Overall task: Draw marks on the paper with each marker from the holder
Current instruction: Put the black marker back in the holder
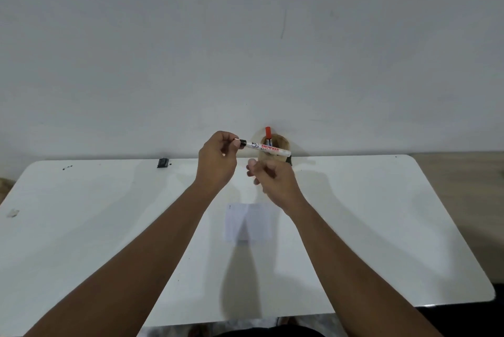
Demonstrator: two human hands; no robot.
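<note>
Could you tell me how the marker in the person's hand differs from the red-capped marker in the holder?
The held marker lies almost level in the air, pinched at one end by the left hand; the red-capped marker stands upright in the holder. The held marker's end is black; the other's cap is red. The held marker shows nearly its whole length; the other is mostly hidden. Both have white printed barrels.

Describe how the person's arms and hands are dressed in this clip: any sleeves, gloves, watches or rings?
Both forearms are bare as far as the frame shows, with no sleeves in view. The left hand and right hand wear no gloves. No watch or bracelet shows on either wrist, and no ring is visible on the fingers.
</note>
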